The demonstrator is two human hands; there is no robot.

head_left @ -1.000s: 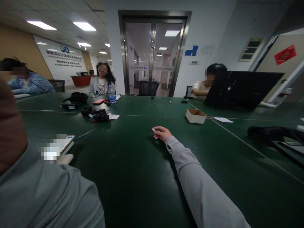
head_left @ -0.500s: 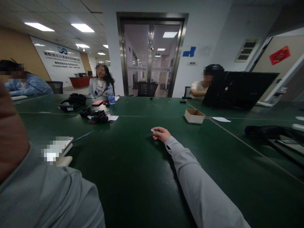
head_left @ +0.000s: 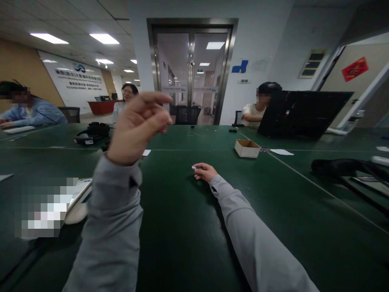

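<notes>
R hand (head_left: pixel 205 172) is out over the green tabletop (head_left: pixel 170 227), left of the open box (head_left: pixel 247 149) and a bit nearer the wearer, w/ thumb & fingers pinching a small shiny item (head_left: pixel 193 167); item's tip pokes out left, well apart from the box, too small to ID, & can't tell if it touches the tabletop. L hand (head_left: pixel 136 125) is up in the air, farther left of the box, fingers bent, index & thumb apart w/ a gap btwn them, slightly blurred; it covers part of a person in a light top (head_left: pixel 118 109) beyond the box on its left. Both sleeves grey. Far left of the box & nearer the wearer: a flat device (head_left: pixel 82 188), mostly pixelated, w/ a pale rounded object (head_left: pixel 76 213) just beside it. Also left of the box, slightly beyond: black headset-like gear (head_left: pixel 94 133) w/ a strap. White paper (head_left: pixel 281 152) lies right of the box, near it; black strap (head_left: pixel 340 165) farther right & nearer the wearer. Beyond the box, to its right, a big dark monitor (head_left: pixel 306 113), w/ a person in a cap (head_left: pixel 257 109) partly behind it; glass double door (head_left: pixel 206 73) in bg, beyond & left of the box
</notes>
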